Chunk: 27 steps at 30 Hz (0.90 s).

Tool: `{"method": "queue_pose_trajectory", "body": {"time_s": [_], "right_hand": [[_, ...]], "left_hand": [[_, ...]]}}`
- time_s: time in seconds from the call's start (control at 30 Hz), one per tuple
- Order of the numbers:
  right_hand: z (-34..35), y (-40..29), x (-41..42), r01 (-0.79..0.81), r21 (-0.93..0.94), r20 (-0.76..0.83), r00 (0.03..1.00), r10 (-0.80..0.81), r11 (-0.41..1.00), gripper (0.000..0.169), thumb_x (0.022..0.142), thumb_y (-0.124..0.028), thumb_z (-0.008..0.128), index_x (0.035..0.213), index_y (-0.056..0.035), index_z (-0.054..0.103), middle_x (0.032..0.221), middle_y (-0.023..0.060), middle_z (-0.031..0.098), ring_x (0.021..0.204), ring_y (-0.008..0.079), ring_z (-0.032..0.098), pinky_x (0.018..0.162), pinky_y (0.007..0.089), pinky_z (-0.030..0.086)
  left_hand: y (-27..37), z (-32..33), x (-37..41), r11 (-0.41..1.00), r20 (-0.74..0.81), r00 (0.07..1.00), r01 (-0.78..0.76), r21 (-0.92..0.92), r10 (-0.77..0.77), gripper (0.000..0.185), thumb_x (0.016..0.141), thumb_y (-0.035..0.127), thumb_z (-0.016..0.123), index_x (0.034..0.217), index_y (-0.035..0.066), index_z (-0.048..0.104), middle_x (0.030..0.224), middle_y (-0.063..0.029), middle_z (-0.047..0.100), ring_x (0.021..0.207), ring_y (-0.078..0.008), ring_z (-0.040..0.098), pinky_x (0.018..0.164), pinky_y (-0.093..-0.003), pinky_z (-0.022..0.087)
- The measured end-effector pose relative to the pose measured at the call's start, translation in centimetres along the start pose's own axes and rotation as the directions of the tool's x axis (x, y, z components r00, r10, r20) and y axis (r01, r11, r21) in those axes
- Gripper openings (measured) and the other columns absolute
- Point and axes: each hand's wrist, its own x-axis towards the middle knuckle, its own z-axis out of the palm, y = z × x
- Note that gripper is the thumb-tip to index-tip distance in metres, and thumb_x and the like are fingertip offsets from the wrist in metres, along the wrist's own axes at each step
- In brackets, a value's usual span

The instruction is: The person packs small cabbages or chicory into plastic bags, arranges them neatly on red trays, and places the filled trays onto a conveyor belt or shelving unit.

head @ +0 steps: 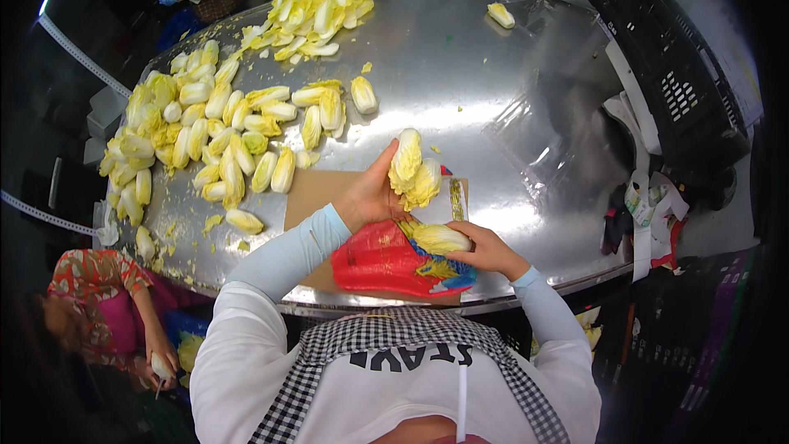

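Two small yellow napa cabbages (414, 169) rest against the palm and thumb of my left hand (373, 194), raised above the table. A third napa cabbage (439, 238) is in the grasp of my right hand (490, 251), its leafy end pointing left. Below both hands lies a red and blue printed plastic bag (382, 262), flat on a brown cardboard sheet (314, 194). A white card or paper with a patterned strip (456, 197) shows just beyond the bag, partly covered by the cabbages.
Many trimmed napa cabbages (197, 129) cover the left of the steel table (419, 74), with loose leaves (320, 12) behind. Clear plastic film (524, 142) lies at right. Black crates (672, 55) stand beyond the right edge. Other people work at left (105, 320) and far side.
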Motion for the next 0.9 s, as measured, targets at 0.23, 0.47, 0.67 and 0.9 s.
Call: {"method": "queue_pose_trajectory", "body": {"time_s": [0.23, 0.47, 0.67, 0.9], "right_hand": [[4.0, 2.5, -1.3, 0.266, -0.465, 0.027, 0.958, -0.287, 0.844, 0.059, 0.078, -0.027, 0.074, 0.129, -0.0067, 0.051, 0.106, 0.0135, 0.057, 0.099, 0.0312, 0.058, 0.084, 0.0397, 0.049], [4.5, 2.6, -3.9, 0.222, -0.382, -0.123, 0.950, -0.287, 0.897, 0.052, 0.079, -0.023, 0.074, 0.118, 0.0006, 0.050, 0.110, 0.0189, 0.056, 0.103, 0.0353, 0.056, 0.087, 0.0411, 0.049], [5.2, 2.4, -3.9, 0.106, -0.371, -0.255, 0.944, -0.211, 0.922, 0.043, 0.081, -0.022, 0.071, 0.112, -0.0001, 0.052, 0.109, 0.0186, 0.055, 0.098, 0.0358, 0.059, 0.079, 0.0420, 0.052], [4.5, 1.8, -4.9, 0.085, -0.293, -0.326, 0.927, -0.183, 0.952, 0.048, 0.079, -0.029, 0.074, 0.113, -0.0023, 0.053, 0.116, 0.0169, 0.051, 0.099, 0.0344, 0.058, 0.080, 0.0397, 0.051]], "left_hand": [[-6.2, -0.7, -0.6, -0.393, 0.196, 0.871, -0.005, 0.920, 0.450, 0.054, 0.081, 0.054, 0.069, 0.116, 0.014, 0.065, 0.112, -0.0203, 0.056, 0.103, -0.0327, 0.059, 0.079, -0.0425, 0.052], [-10.1, -2.3, 1.9, -0.819, 0.245, 0.952, 0.010, 0.574, 0.184, 0.056, 0.082, 0.056, 0.064, 0.127, 0.023, 0.059, 0.128, -0.0272, 0.046, 0.110, -0.0428, 0.053, 0.078, -0.0521, 0.052], [-8.3, 0.3, 1.6, -0.904, 0.042, 0.997, 0.035, 0.427, 0.058, 0.075, 0.084, 0.071, 0.049, 0.149, 0.037, 0.033, 0.153, -0.0243, 0.025, 0.138, -0.0475, 0.026, 0.100, -0.0727, 0.022], [-9.4, -1.6, 1.3, -0.777, 0.247, 0.968, -0.126, 0.617, 0.038, 0.097, 0.067, 0.065, 0.074, 0.147, 0.022, 0.039, 0.147, -0.0347, 0.021, 0.138, -0.0512, 0.024, 0.107, -0.0615, 0.026]]}}
